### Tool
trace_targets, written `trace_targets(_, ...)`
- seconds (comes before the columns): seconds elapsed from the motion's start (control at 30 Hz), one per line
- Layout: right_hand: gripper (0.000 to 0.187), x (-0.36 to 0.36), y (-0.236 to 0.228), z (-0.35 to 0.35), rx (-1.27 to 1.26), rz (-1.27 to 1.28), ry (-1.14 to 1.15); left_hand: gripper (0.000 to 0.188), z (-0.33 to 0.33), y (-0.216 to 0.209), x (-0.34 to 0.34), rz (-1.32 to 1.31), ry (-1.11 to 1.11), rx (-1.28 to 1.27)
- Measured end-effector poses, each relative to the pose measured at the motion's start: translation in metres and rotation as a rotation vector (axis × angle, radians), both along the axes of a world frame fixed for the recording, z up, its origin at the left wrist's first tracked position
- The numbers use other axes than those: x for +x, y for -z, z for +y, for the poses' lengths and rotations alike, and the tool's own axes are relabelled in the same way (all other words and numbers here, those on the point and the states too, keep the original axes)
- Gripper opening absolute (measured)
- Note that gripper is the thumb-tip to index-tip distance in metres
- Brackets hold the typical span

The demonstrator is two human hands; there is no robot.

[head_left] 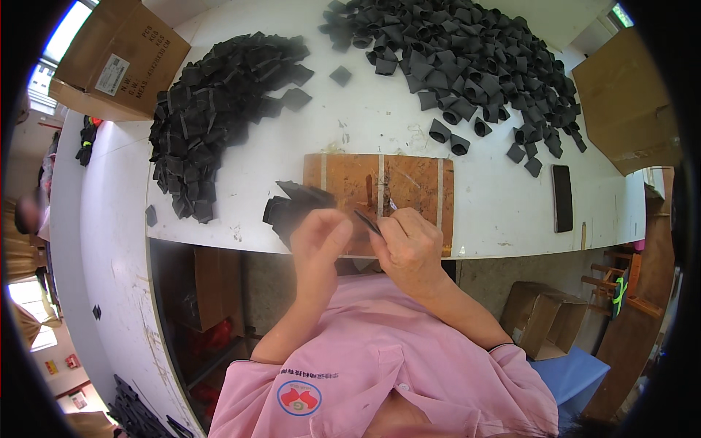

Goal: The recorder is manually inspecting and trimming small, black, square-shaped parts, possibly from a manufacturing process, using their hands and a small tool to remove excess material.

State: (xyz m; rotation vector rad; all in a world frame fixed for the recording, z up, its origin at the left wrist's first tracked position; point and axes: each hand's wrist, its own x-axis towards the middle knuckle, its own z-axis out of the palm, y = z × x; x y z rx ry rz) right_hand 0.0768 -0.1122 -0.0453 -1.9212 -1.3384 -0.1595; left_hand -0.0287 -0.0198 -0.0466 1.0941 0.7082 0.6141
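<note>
Right grip (410,239) pinching one small dark piece (367,221) over a brown board (412,175)

In the head view, the right grip is holding the piece between thumb and fingers, and the piece is showing nearly edge-on above the board's near half. The left grip (318,230) is hovering close by with curled fingers; blur is hiding whether it is holding anything, so I cannot tell.

The piece is looking light, thin and pliable, probably cloth-like and hardly fragile; an edge or corner is offering the likeliest hold.

Counting: one board is bearing three pale strips. One bunch of black pieces (280,212) is lying beside the left grip. Two big piles are covering parts of the white surface (365,120): flat black pieces (204,109) at left, black tubes (456,66) at right, both too many to count. One flat piece (340,75) is lying alone between them. One dark phone (562,198) is resting at right. Two cartons, one left (139,55) and one right (628,98), are flanking everything.
</note>
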Motion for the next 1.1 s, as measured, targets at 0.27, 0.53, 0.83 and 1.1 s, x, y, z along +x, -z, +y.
trace_targets(0.27,0.018,0.001,0.004,-0.008,-0.121,-0.198,-0.008,0.009,0.005,0.003,0.004,0.061,0.105,-0.146)
trace_targets(0.53,0.021,0.002,-0.008,-0.011,0.081,0.444,-0.083,0.005,-0.009,-0.006,0.005,0.056,0.153,0.182)
trace_targets(0.83,0.016,0.002,0.004,0.001,0.074,-0.085,0.06,0.014,-0.021,-0.019,0.024,0.061,-0.134,-0.006)
trace_targets(1.1,0.004,0.023,-0.005,-0.006,0.125,1.737,-0.197,0.02,-0.014,-0.01,0.015,-0.053,-0.003,0.153)
